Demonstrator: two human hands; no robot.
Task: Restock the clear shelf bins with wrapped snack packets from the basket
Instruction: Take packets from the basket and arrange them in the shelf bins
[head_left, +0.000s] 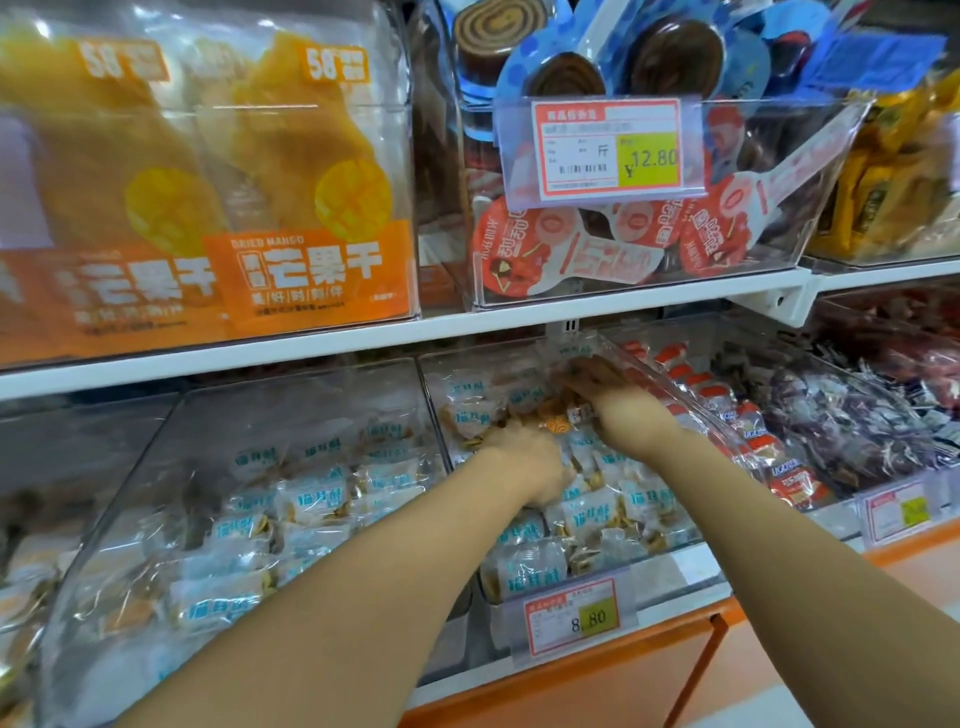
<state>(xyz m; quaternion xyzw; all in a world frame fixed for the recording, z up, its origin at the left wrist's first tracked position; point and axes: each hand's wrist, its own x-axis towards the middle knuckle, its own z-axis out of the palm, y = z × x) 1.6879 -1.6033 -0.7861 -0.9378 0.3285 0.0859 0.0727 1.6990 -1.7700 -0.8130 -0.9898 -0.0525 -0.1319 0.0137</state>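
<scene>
Left hand (524, 462) knuckles-up among white-and-blue snack packets (587, 514) in the middle clear bin (691, 410) on the lower shelf (467, 678), right hand (613, 402) further back beside the bin's right wall, perhaps curled over packets, grip of either hand impossible to tell through blur, price tag (571, 616) clipped at front.

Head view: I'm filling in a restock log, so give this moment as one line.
bin: behind 8.80 price tag | left hand: among packets | right hand: deeper in | grips: unclear | basket: unseen
</scene>
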